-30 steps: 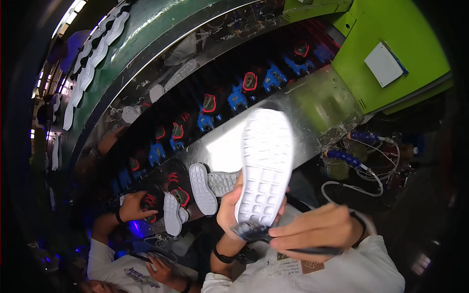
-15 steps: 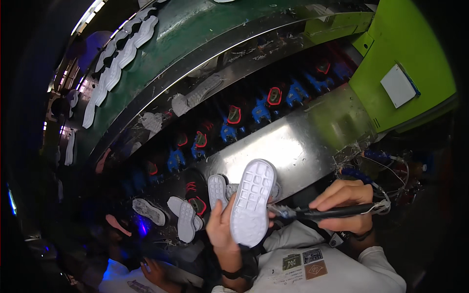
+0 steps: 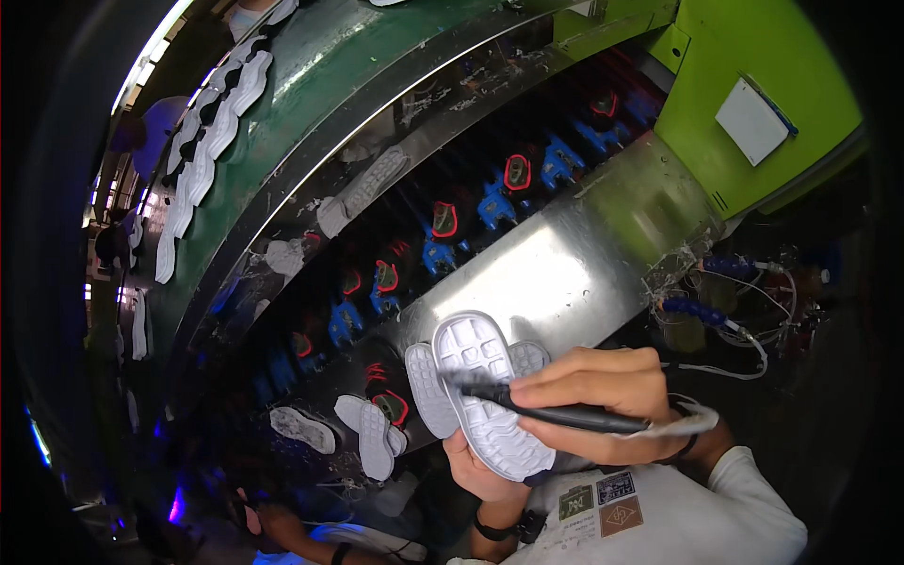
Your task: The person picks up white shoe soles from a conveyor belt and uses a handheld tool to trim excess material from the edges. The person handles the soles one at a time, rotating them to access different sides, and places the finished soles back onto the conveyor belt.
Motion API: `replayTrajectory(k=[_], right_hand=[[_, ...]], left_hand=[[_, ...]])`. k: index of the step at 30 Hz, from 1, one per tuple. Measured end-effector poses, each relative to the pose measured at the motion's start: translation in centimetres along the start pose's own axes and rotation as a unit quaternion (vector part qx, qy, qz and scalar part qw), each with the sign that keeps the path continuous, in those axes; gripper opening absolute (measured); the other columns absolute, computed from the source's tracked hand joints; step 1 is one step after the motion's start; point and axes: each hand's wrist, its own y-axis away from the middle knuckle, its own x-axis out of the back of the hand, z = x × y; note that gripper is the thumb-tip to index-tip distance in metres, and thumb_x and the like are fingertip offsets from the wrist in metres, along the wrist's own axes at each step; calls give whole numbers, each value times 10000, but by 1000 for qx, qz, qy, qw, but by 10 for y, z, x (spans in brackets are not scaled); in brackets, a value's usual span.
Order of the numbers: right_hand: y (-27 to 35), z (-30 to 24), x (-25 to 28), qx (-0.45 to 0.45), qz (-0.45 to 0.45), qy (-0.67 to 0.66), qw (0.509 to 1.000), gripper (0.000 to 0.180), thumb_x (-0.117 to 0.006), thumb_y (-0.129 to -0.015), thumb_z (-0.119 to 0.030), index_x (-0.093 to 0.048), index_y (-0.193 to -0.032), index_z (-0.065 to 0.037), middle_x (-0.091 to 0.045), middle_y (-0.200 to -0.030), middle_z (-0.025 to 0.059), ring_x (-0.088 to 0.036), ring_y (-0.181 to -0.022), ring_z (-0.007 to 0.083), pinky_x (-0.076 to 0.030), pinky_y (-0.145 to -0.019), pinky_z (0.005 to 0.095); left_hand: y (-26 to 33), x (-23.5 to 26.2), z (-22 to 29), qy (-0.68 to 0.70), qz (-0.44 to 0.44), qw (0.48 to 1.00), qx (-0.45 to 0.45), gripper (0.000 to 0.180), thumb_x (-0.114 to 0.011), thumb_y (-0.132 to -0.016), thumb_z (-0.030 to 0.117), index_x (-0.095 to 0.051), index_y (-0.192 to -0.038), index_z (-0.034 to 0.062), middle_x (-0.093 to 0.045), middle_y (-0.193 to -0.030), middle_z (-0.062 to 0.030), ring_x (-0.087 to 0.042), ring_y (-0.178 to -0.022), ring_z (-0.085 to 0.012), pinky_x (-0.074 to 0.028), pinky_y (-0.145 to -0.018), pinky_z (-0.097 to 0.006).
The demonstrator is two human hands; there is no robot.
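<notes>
My left hand (image 3: 477, 468) holds a white shoe sole (image 3: 490, 395) from below, tread side up, in front of my chest. My right hand (image 3: 603, 400) grips a thin black brush (image 3: 551, 411) and lays its tip on the upper part of the sole. A second grey-white sole (image 3: 428, 389) and a third (image 3: 529, 357) lie just behind it on the shiny metal shelf (image 3: 565, 273).
A curved conveyor carries dark shoes (image 3: 443, 221) on blue holders (image 3: 494, 209). White soles line the upper green track (image 3: 212, 141). More soles (image 3: 375, 440) lie lower left. Another person's arm (image 3: 311, 537) is at the bottom left. A green machine housing (image 3: 753, 104) and cables (image 3: 725, 301) stand at right.
The sole has come down and closer to my chest. My right hand has swung the brush from the sole's side onto its tread. The other person's hand has dropped lower.
</notes>
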Motion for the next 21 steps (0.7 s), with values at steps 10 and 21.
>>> replayTrajectory(k=[10, 21], right_hand=[[39, -20, 4, 67, -119, 0, 991, 271, -806, -739, 17, -742, -1002, 17, -732, -998, 177, -732, -734, 185, -598, -654, 230], [40, -60, -7, 82, -112, 82, 987, 213, -736, -814, -34, -712, -994, 75, -709, -969, 201, -721, -718, 251, -593, -617, 284]], left_hand=[[-25, -56, 7, 12, -179, 978, 110, 743, -395, -981, 524, -177, -1584, 147, -371, -1496, -253, -574, -1100, -379, -530, -790, -416], [-31, -72, 35, -53, -359, 911, 196, 848, -516, -772, 508, -395, -1464, 34, -312, -1516, -217, -381, -1360, -342, -314, -1128, -447]])
